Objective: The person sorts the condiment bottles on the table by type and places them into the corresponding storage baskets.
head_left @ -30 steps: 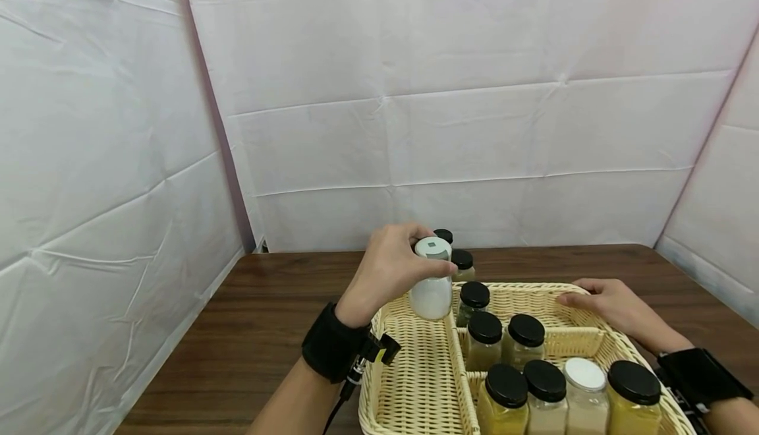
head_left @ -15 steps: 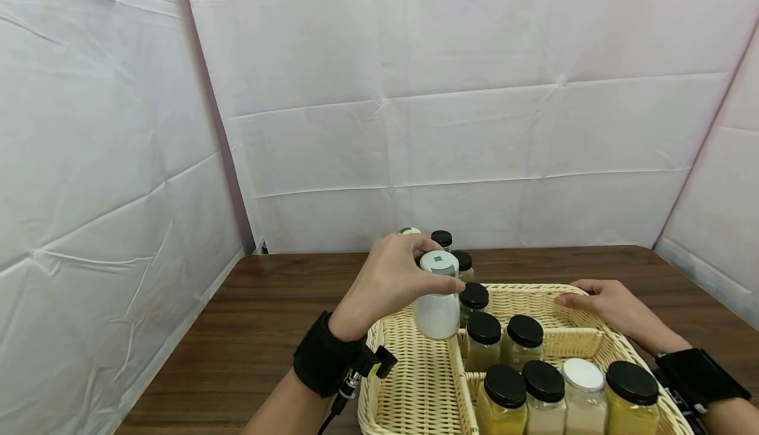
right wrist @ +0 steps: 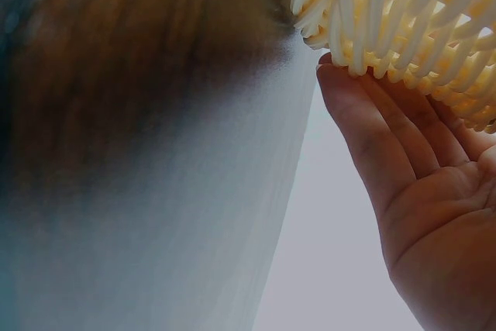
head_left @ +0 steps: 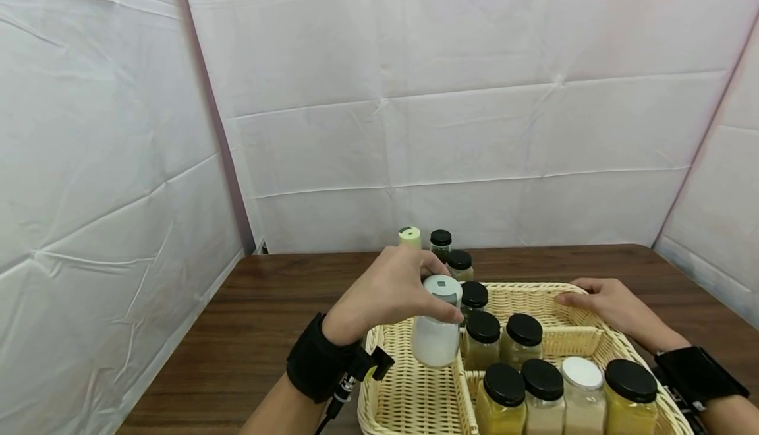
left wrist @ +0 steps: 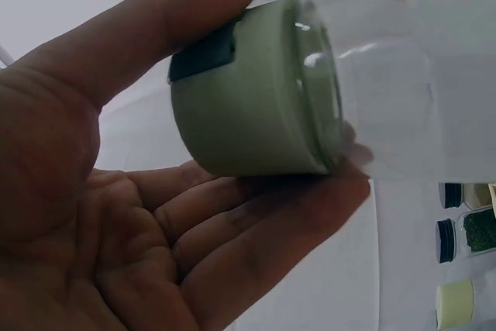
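A: Jar [head_left: 435,343] with white lid, held over the basket's [head_left: 415,399] left compartment. Left hand [head_left: 388,290] grips it round the lid; right hand [head_left: 605,303] lies flat on the far rim.

B: Handling?

A: Looks like glass: stiff, slick, breakable. Lid grip is probably safest.

B: Count?

A: Seven jars in the basket, three on the desk [head_left: 267,316] behind.

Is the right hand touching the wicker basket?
Touching. In the right wrist view the fingertips of the right hand lie against the wicker basket rim, with no gap.
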Demonstrator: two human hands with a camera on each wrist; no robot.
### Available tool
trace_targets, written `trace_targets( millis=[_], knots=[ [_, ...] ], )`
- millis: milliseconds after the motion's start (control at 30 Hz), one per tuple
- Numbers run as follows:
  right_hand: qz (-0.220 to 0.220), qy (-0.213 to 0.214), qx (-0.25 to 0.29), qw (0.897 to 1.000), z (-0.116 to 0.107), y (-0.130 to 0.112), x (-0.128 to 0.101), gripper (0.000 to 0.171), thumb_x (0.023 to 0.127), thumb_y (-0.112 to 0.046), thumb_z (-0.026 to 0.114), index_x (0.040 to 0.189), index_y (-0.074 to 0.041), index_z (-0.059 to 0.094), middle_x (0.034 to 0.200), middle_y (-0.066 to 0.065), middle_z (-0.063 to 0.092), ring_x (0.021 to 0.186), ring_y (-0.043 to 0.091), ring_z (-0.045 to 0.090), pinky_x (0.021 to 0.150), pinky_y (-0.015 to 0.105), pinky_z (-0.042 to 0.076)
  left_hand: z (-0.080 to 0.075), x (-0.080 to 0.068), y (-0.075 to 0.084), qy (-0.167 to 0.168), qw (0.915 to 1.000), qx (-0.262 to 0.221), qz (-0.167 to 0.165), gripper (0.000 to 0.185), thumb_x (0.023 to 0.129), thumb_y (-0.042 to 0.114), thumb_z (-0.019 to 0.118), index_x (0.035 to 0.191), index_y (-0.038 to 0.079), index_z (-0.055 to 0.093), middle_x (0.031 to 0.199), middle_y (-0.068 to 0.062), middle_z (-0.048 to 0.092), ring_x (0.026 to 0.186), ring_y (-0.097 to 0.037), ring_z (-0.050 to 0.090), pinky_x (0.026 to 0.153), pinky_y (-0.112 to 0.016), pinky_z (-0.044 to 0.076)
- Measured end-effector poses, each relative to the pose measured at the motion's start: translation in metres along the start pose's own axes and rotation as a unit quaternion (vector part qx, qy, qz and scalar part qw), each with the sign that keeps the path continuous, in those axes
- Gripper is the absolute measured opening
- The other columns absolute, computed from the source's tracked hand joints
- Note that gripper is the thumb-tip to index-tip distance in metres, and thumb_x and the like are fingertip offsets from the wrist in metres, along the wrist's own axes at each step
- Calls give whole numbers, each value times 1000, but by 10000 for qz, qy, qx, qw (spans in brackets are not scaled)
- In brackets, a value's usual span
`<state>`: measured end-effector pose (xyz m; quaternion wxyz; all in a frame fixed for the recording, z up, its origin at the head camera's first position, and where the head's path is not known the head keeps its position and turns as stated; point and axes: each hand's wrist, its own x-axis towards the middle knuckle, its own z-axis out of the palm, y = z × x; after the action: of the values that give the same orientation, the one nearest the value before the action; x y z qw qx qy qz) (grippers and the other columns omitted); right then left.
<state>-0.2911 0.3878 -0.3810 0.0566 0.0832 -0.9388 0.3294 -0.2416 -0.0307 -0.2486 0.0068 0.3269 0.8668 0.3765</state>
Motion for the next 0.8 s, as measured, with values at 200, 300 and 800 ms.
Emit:
trace_targets(
  millis=[200, 300, 800],
  knots=[
    [-9, 34, -25, 10000, -1, 0, 0, 52, 106, -44, 67, 135, -1, 69, 133, 24, 66, 123, 50, 60, 91, 58, 50, 0, -1, 1, -335, 9993, 103, 128, 33, 78, 14, 96, 105, 10, 78, 95, 6, 70, 79, -10, 65, 68, -27, 55],
    [-23, 32, -35, 10000, -1, 0, 0, 50, 106, -44, 67, 133, -2, 70, 132, 24, 67, 123, 50, 60, 91, 58, 50, 1, -2, 3, -488, 9984, 227, 197, 33, 77, 12, 96, 104, 9, 79, 93, 7, 69, 79, -10, 64, 68, -26, 54],
    [-16, 1, 5, 10000, -1, 2, 1, 49, 106, -43, 67, 133, -2, 70, 134, 25, 66, 123, 50, 60, 90, 58, 51, 0, -3, 2, -1695, 9826, 600, 455, 26, 80, 9, 93, 100, 12, 75, 86, 7, 67, 75, -8, 60, 70, -23, 51]
  ],
)
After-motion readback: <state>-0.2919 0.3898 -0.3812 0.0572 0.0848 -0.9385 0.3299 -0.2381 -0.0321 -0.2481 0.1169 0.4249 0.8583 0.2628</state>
